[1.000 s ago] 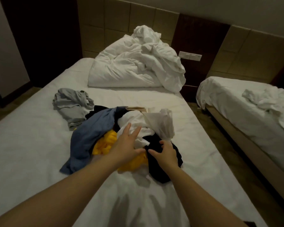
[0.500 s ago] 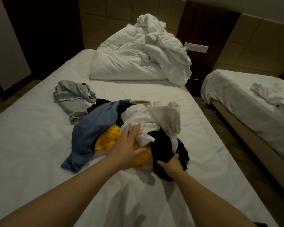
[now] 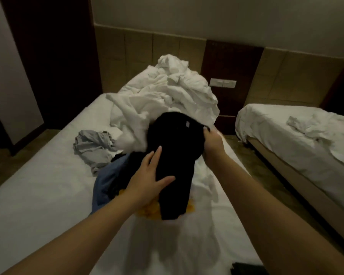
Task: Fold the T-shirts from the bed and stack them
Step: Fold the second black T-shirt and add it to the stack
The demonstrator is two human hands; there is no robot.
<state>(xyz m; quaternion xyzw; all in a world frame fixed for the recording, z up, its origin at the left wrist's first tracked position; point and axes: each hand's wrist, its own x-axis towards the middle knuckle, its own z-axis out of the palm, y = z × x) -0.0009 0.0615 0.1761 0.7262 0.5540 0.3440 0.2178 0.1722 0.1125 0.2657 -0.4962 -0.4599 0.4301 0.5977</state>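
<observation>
Change: black T-shirt (image 3: 175, 155) no longer low in the heap as half a second back; now raised above it, hanging long and bunched, neck label showing near the top.
Right hand (image 3: 213, 143): fingers curled round the upper edge of the black T-shirt, clamped on the cloth and carrying its weight; up from the near edge of the heap, its place half a second back.
Left hand (image 3: 149, 179): fingers straight, thumb spread wide, laid flat against the front of the hanging cloth; steadying rather than gripping; off the yellow cloth pressed before.
Where the shirt is: in the air over the middle of the bed (image 3: 38, 195), lower hem dangling over the yellow T-shirt (image 3: 149, 212); touching it or not, impossible to tell.
Heap beneath: blue T-shirt (image 3: 105, 181) on the left side, yellow at the near edge; white cloth (image 3: 133, 135) blurred beside the black one, seemingly dragged up with it.
Apart from the heap: grey T-shirt (image 3: 91, 147), crumpled to the left, lying as before.
Background: rumpled duvet (image 3: 177, 90) at the head of the bed, second bed (image 3: 296, 135) to the right.
Meaning for the task: first shirt picked out; nothing folded or stacked yet; likely next, spreading it flat on bare sheet near the body.
Risk: white cloth clinging and coming along; worth shaking loose first.
</observation>
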